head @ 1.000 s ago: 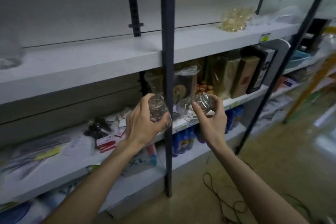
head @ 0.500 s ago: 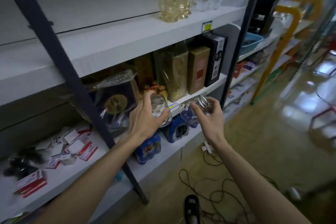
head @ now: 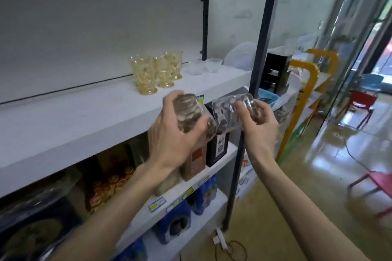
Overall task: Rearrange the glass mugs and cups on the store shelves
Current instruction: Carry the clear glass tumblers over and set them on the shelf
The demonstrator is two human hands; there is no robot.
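Note:
My left hand (head: pixel 169 140) grips a clear dimpled glass cup (head: pixel 188 113), tilted on its side. A second clear glass cup (head: pixel 228 112), also tilted, sits in my right hand (head: pixel 258 125). The two cups are close together, nearly touching, just in front of the edge of the white upper shelf (head: pixel 101 108). On that shelf stand several amber glass cups (head: pixel 157 72) in a cluster, beyond my left hand. Two small clear plastic cups (head: pixel 204 66) sit to their right near the back wall.
A dark metal upright (head: pixel 261 38) runs down just right of my hands. The shelf below holds boxes (head: pixel 196 161) and jars; blue bottle packs (head: pixel 191 205) sit lower. An orange frame (head: pixel 301 95), red chairs (head: pixel 360 104) and floor cables (head: pixel 229 248) lie to the right.
I moved right along the shelving and raised both cups from the middle shelf's height up to the upper shelf's edge. The amber cups are now close in front of me.

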